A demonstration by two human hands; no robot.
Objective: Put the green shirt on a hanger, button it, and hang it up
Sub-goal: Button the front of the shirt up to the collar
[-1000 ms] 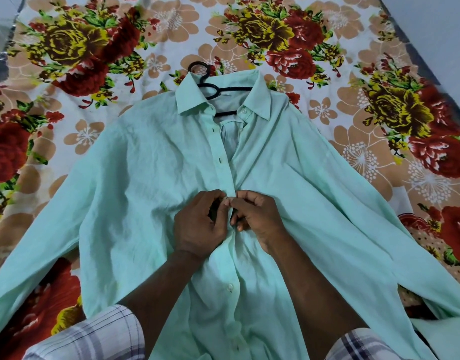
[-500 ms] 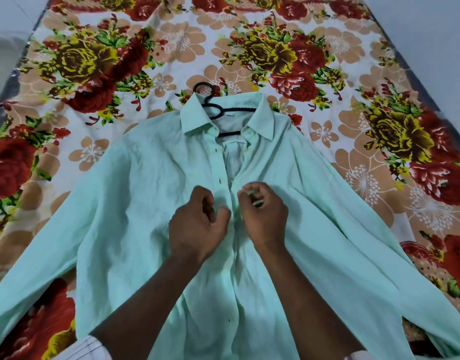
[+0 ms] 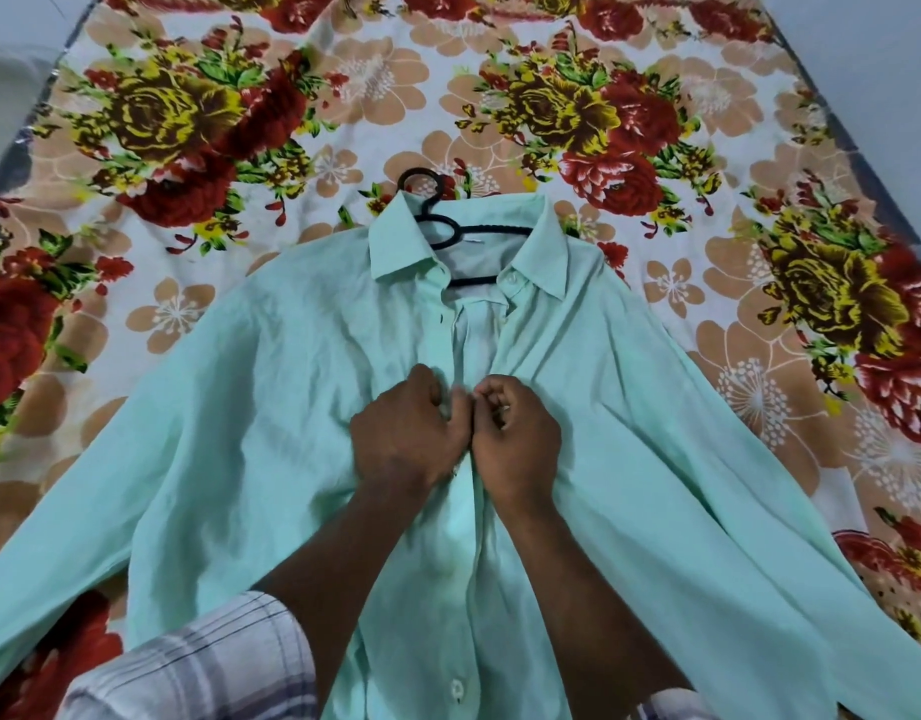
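The mint green shirt lies face up, sleeves spread, on a flowered bed sheet. A black hanger sits inside it, its hook poking out above the collar. The front is closed below my hands and gapes open from chest to collar. My left hand pinches the left placket edge at chest height. My right hand pinches the right edge, knuckles touching the left hand. The button between them is hidden by my fingers.
The flowered sheet covers the bed on all sides of the shirt. The bed's edges show at the left and the right, with pale floor beyond. My plaid sleeve fills the lower left corner.
Both hands have moved up the placket toward the collar, parted briefly, and now press together again at a higher spot. The view has shifted so the shirt lies lower in the frame.
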